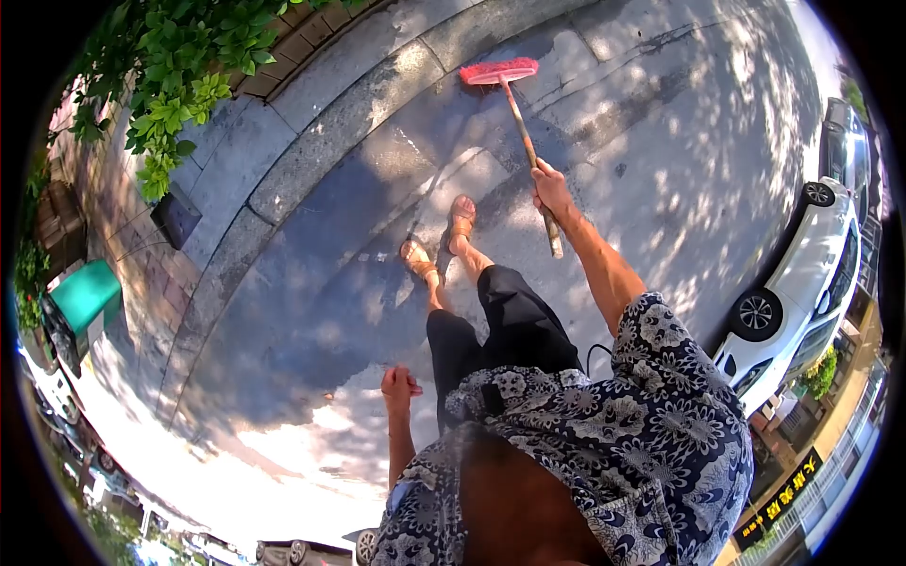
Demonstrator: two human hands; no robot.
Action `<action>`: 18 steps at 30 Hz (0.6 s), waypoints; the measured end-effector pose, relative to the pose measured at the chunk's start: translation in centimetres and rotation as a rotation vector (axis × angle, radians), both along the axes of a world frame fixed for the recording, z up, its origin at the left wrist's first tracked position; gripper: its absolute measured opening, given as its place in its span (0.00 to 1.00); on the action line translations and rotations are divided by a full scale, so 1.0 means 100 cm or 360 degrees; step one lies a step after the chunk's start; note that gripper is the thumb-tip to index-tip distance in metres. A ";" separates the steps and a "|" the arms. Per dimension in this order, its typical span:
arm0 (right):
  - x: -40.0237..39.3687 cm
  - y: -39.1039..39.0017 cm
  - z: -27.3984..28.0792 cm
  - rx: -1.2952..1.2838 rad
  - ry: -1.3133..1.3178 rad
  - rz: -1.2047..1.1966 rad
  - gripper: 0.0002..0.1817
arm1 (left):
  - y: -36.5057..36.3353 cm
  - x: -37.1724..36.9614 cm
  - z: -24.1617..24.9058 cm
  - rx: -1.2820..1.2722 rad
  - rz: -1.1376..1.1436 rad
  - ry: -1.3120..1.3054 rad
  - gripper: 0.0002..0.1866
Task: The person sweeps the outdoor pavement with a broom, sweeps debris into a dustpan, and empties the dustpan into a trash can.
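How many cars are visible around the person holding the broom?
2 clear ones: a white car parked at the right edge and a dark car beyond it. Blurred vehicle shapes at the left and bottom edges may be more.

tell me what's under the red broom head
Under the broom head lies wet, dark pavement, close to the stone curb. The bristles hide the patch directly beneath them, so any dirt there cannot be seen. The right hand grips the handle.

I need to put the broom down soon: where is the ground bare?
Bare pavement lies right of the broom, up to the white car. More lies left of the feet, up to the curb. The right hand grips the broom; the left hand hangs empty.
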State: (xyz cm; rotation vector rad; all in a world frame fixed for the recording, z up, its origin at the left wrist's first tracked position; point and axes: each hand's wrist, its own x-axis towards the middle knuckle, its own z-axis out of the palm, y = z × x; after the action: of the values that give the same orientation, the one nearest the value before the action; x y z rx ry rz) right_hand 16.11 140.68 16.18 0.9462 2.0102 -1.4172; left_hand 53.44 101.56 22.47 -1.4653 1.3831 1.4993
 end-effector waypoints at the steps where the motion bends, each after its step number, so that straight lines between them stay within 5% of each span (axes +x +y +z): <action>1: -0.002 -0.003 -0.021 -0.0045 -0.0032 -0.0038 0.21 | 0.000 0.009 0.001 0.0003 0.0009 -0.0041 0.11; 6: 0.060 -0.059 -0.087 -0.0152 -0.0101 0.0108 0.29 | -0.002 0.039 0.004 -0.0013 0.0064 -0.0118 0.10; 15: 0.124 -0.027 0.046 -0.0104 -0.0425 0.0369 0.28 | -0.017 0.037 -0.013 -0.0007 0.0081 0.0103 0.09; 18: 0.124 -0.050 0.051 -0.0086 -0.0356 0.0253 0.29 | -0.024 0.036 -0.010 -0.0020 0.0104 0.0179 0.09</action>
State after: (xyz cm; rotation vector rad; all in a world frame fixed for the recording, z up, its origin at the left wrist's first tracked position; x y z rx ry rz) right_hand 28.53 135.68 21.23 0.8603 1.8296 -1.2176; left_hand 57.09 99.17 21.44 -1.4664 1.4250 1.6389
